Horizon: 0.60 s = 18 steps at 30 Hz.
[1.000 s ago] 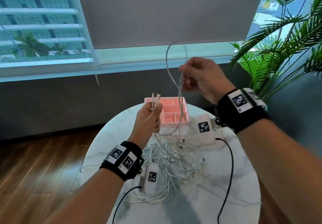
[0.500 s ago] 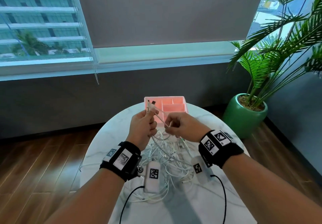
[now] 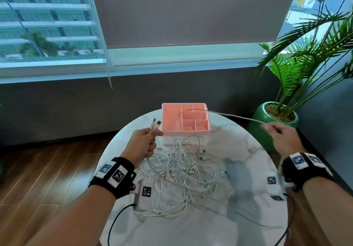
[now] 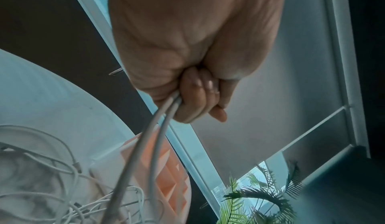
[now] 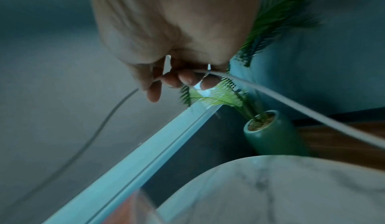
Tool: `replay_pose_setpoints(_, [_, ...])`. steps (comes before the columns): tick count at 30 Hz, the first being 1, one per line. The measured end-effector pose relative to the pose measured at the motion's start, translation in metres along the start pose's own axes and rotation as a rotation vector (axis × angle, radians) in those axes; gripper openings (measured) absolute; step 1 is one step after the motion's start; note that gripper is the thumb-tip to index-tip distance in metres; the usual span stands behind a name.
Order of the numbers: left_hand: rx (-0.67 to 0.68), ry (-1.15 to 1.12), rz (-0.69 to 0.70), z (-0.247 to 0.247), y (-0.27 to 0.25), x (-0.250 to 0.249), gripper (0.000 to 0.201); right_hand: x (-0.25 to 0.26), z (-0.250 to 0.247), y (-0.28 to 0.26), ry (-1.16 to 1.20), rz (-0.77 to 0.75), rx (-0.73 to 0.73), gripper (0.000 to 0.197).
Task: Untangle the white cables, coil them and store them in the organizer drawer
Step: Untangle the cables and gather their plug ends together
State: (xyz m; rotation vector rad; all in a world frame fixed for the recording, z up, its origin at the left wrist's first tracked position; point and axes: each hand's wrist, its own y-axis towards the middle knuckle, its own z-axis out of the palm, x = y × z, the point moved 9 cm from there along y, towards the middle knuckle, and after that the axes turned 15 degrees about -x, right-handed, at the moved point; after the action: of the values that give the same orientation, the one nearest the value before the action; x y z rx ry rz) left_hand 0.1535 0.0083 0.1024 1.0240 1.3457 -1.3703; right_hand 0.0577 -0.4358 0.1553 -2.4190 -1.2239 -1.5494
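Left grip (image 3: 143, 144) clamped on two cable ends (image 3: 156, 123), plugs standing above the fist, apparently to anchor one cable (image 3: 235, 117) while its length is drawn out. Right grip (image 3: 282, 139) pinched on that same cable, held wide over the counter's (image 3: 238, 232) right edge; strand stretched across the pink organizer (image 3: 186, 119), probably to pull it free of the rest. Tangle (image 3: 183, 171) of white cables heaped mid-counter, just before the organizer. Compartments bare. No drawer seen open. Nothing coiled yet. Snag risk where the strand leaves the tangle.
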Motion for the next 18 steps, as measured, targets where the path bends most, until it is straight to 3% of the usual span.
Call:
replay_pose_setpoints(3, [-0.044,-0.05,-0.012,-0.008,0.002,0.006,0.026,-0.067,-0.024,0.005,-0.282,0.098,0.003,0.013])
replay_pose_setpoints(6, [-0.028,-0.112,-0.029,-0.004,-0.002,0.008,0.033,-0.129,-0.026,-0.009,-0.537,0.242,0.132,0.015])
replay_pose_setpoints(8, [-0.009,-0.145,-0.05,0.003,-0.007,0.009,0.038,-0.14,-0.013,-0.023,-0.598,0.264,0.218,0.024])
replay_pose_setpoints(10, [-0.002,-0.167,-0.055,0.012,-0.011,0.009,0.041,-0.113,0.015,-0.038,-0.529,0.164,0.276,0.025])
replay_pose_setpoints(12, [-0.001,-0.189,-0.049,0.021,-0.015,0.008,0.044,-0.055,0.054,-0.062,-0.326,0.001,0.365,0.021])
replay_pose_setpoints(15, [0.007,-0.24,-0.055,0.034,-0.019,0.008,0.047,0.048,0.109,-0.124,-0.066,-0.191,0.605,0.029])
replay_pose_setpoints(18, [0.001,-0.29,-0.066,0.041,-0.022,0.009,0.048,0.119,0.149,-0.19,0.093,-0.245,0.831,0.044])
